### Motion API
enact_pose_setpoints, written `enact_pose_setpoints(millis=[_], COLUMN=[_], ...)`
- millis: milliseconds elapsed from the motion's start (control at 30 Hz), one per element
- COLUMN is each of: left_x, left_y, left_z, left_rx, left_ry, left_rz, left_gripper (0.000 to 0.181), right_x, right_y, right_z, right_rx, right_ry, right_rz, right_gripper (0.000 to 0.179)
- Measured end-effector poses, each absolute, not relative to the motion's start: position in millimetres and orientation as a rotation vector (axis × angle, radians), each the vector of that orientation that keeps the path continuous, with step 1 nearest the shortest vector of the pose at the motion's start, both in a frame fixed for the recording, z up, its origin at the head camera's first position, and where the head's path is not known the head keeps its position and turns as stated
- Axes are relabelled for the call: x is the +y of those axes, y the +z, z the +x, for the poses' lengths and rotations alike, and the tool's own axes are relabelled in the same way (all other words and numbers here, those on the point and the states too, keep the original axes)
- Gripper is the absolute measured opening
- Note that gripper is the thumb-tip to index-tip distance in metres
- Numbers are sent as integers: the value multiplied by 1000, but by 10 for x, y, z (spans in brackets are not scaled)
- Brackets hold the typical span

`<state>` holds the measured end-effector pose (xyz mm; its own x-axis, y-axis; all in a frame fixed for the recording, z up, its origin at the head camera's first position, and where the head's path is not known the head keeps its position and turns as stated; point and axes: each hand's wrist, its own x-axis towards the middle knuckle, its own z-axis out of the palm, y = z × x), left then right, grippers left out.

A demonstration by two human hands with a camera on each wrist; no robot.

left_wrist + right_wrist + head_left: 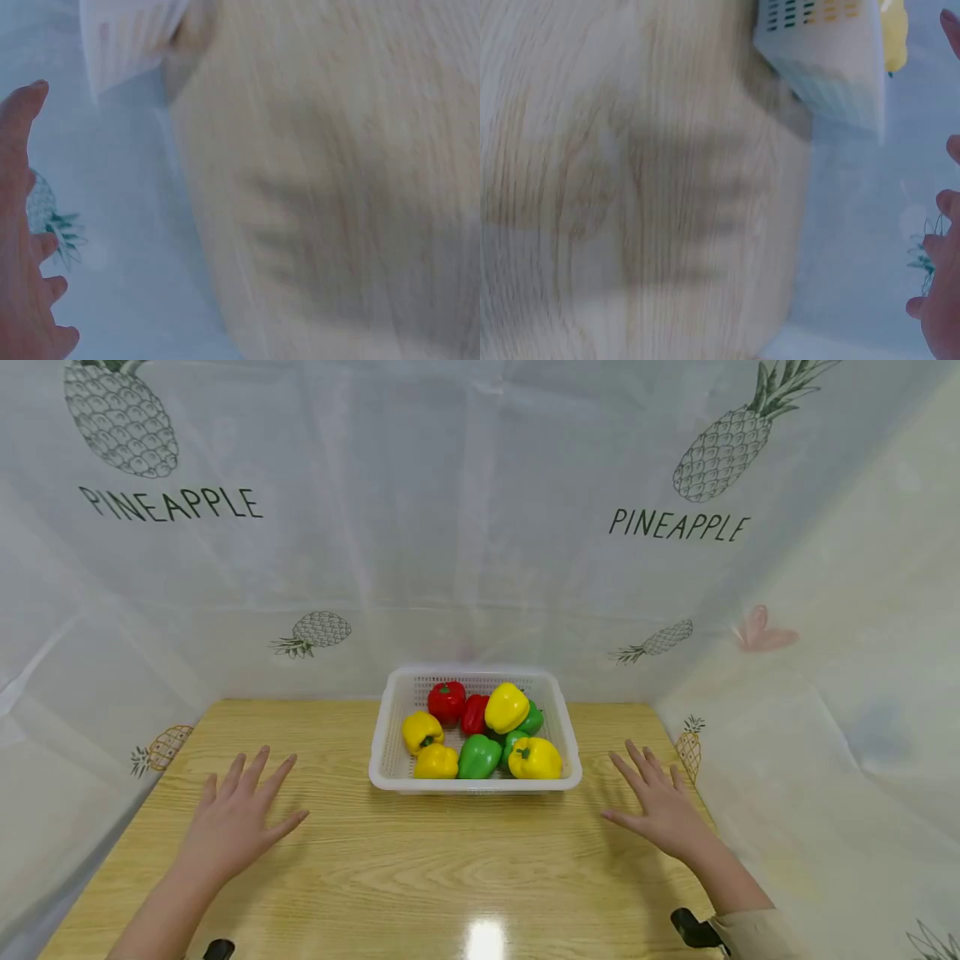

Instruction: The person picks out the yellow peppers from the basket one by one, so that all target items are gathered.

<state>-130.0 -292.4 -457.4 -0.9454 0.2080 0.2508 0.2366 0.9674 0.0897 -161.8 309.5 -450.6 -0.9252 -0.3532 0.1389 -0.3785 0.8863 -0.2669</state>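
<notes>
A white plastic basket stands at the back middle of the wooden table, holding several red, yellow and green bell peppers. Among them are a red pepper, a green pepper and a large yellow pepper lying on top. My left hand hovers over the table left of the basket, fingers spread, holding nothing. On the other side my right hand is likewise spread and holds nothing, apart from the basket. Each wrist view shows fingers at its edge and a corner of the basket.
The wooden table reaches back to a pale curtain printed with pineapples, which also hangs along both sides. Hand shadows fall on the tabletop. Dark wrist devices show at the lower edge of the head view.
</notes>
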Motion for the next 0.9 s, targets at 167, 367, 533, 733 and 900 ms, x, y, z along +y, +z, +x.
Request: enact_pose_setpoints(millis=[167, 367, 533, 733, 900], left_x=[-2775, -2566, -2397, -2230, -2128], left_y=[-4517, -4483, -4470, -4500, -4544], left_z=[-1366, -1455, -1536, -1620, -1654], left_rx=[-2895, -2917, -2937, -2932, -2909], left_ry=[-238, -354, -462, -618, -838], left_rz=[-349, -381, -392, -394, -386], left_gripper=[87, 87, 88, 85, 81], right_x=[2968, 2824, 2733, 2627, 2571], right_y=[-4437, -4366, -4338, -4296, -4272], right_z=[-1662, -1727, -1798, -1895, -1960], right_rx=[-2941, -2910, -2907, -2906, -2926], right_ry=[631, 819, 974, 1077, 1131], right_rz=[609, 634, 639, 691, 704], right_gripper=[91, 91, 90, 87, 85])
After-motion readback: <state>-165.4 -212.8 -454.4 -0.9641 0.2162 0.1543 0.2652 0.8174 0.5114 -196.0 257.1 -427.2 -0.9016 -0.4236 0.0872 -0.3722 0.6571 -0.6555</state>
